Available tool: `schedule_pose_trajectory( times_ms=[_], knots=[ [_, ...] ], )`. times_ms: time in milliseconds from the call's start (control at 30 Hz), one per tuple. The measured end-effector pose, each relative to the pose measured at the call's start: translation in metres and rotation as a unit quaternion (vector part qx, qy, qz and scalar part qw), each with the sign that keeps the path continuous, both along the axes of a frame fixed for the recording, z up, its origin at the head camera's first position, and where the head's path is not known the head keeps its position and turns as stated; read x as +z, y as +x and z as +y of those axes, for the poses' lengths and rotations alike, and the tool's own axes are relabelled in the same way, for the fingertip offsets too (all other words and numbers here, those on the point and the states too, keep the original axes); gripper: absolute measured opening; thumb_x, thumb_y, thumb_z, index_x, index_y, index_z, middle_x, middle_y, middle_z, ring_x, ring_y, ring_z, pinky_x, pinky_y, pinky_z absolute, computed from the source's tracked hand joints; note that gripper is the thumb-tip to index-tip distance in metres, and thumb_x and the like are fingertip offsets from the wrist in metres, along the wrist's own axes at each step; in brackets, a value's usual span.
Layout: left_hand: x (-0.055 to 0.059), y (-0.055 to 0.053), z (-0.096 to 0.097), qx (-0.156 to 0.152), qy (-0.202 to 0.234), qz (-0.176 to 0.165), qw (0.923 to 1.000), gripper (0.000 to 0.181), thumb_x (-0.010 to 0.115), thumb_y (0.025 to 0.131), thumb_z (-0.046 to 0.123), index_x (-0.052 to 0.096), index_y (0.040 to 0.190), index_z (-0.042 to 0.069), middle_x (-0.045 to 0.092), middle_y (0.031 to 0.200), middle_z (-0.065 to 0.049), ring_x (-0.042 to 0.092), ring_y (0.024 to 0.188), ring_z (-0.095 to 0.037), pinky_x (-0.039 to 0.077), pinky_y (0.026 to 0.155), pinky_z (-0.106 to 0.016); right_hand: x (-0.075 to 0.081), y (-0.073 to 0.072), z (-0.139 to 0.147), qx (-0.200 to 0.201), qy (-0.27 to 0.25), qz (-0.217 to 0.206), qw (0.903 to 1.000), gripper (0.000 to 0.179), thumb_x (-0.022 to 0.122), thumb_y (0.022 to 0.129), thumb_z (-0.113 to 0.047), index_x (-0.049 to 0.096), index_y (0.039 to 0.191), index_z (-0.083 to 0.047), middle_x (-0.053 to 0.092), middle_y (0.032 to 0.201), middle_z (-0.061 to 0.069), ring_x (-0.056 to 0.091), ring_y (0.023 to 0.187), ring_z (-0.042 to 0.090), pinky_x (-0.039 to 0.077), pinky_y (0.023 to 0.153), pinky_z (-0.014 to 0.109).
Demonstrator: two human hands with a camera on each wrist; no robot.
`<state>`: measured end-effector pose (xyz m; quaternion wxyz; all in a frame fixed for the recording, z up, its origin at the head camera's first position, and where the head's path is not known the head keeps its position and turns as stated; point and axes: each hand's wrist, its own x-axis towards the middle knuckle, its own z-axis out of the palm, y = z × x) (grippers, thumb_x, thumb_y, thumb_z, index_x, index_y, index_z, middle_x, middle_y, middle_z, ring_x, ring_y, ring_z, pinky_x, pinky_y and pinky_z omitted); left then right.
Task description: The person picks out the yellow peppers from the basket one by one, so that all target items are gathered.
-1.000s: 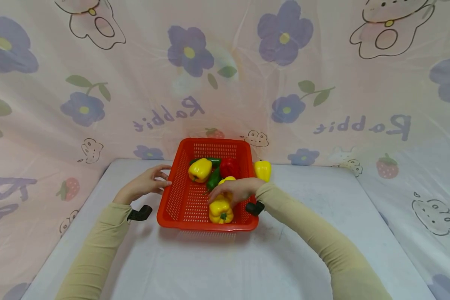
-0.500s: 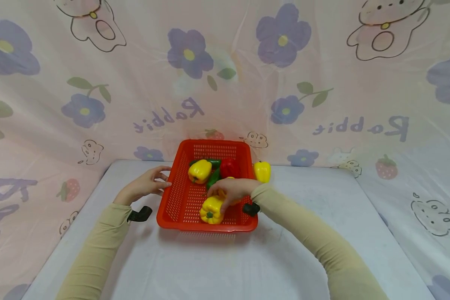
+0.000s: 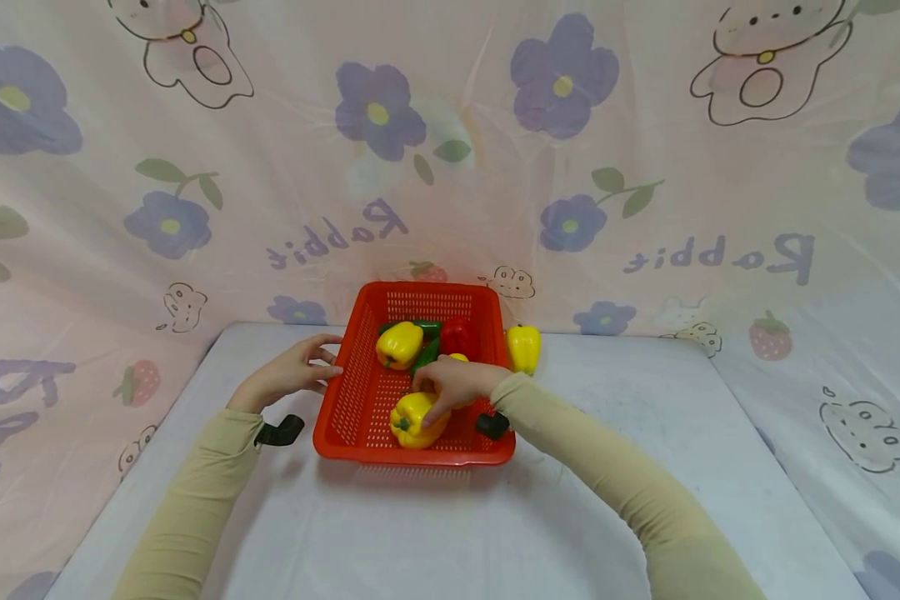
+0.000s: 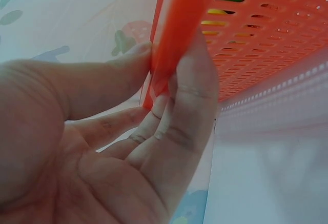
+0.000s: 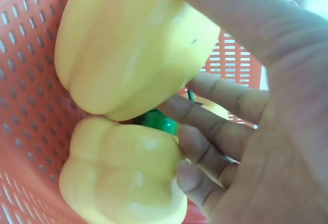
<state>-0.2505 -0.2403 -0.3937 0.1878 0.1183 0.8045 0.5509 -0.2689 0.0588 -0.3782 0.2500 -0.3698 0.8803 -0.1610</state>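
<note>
My left hand (image 3: 292, 371) holds the left rim of a red plastic basket (image 3: 412, 457). In the left wrist view the thumb presses one side of the rim, with fingers (image 4: 192, 96) on the other. Inside the basket's front half, my right hand (image 3: 457, 382) grips a yellow bell pepper (image 3: 414, 421) between thumb and fingers; the right wrist view shows this yellow bell pepper (image 5: 128, 44) large. Another yellow bell pepper (image 5: 123, 172) lies beside it, near the fingertips, and is mostly hidden by the hand in the head view.
Towards the back of the basket lie a yellow bell pepper (image 3: 400, 345), a red pepper (image 3: 459, 337) and dark green vegetables (image 3: 426, 355). Outside, by its right wall, another yellow bell pepper (image 3: 523, 348) stands on the white table (image 3: 607, 392). A patterned curtain (image 3: 450, 200) hangs behind.
The gripped yellow bell pepper has shifted left within the basket and turned, its stem end now facing left. My right hand has moved left with it. My left hand stays on the rim.
</note>
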Motion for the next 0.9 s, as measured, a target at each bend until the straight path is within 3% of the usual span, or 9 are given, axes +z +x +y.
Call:
schedule_pose_trajectory(
  times_ms=[200,367,600,900],
  knots=[
    [-0.0008,0.0000,-0.0008,-0.003,0.004,-0.001,1.0000,0.064,0.058,0.096,0.005,0.021,0.147,-0.003,0.047,0.113,-0.028,0.063,0.087,-0.029,0.057,0.073,-0.041,-0.0013,0.0031,-0.0029,0.024,-0.011,0.002,0.9996,0.058,0.081,0.075,-0.038,0.061,0.124,-0.014,0.060,0.105,-0.004,0.046,0.102,0.020,0.043,0.085,0.027],
    [0.0006,0.0004,-0.0005,-0.003,-0.001,0.001,1.0000,0.063,0.057,0.096,0.005,0.022,0.147,-0.003,0.047,0.112,-0.027,0.063,0.086,-0.028,0.057,0.073,-0.040,-0.0038,0.0032,-0.0043,0.034,-0.007,0.018,0.9992,0.057,0.082,0.074,-0.038,0.064,0.123,-0.014,0.062,0.108,-0.009,0.048,0.102,0.015,0.042,0.087,0.023],
    [0.0018,0.0001,0.0007,-0.005,-0.004,0.003,1.0000,0.062,0.057,0.096,0.006,0.022,0.147,-0.003,0.048,0.113,-0.028,0.063,0.086,-0.028,0.057,0.073,-0.039,-0.0028,0.0054,-0.0022,0.042,-0.002,-0.017,0.9990,0.062,0.085,0.072,-0.034,0.061,0.126,-0.016,0.059,0.115,-0.011,0.051,0.102,0.006,0.043,0.095,0.023],
    [0.0007,0.0002,-0.0006,-0.005,-0.008,0.003,1.0000,0.063,0.057,0.096,0.006,0.022,0.147,-0.003,0.048,0.113,-0.027,0.064,0.087,-0.028,0.057,0.074,-0.041,-0.0073,0.0057,0.0015,0.063,-0.016,-0.021,0.9977,0.067,0.084,0.074,-0.028,0.056,0.134,-0.019,0.056,0.124,-0.011,0.048,0.111,0.007,0.041,0.098,0.026]
  ],
)
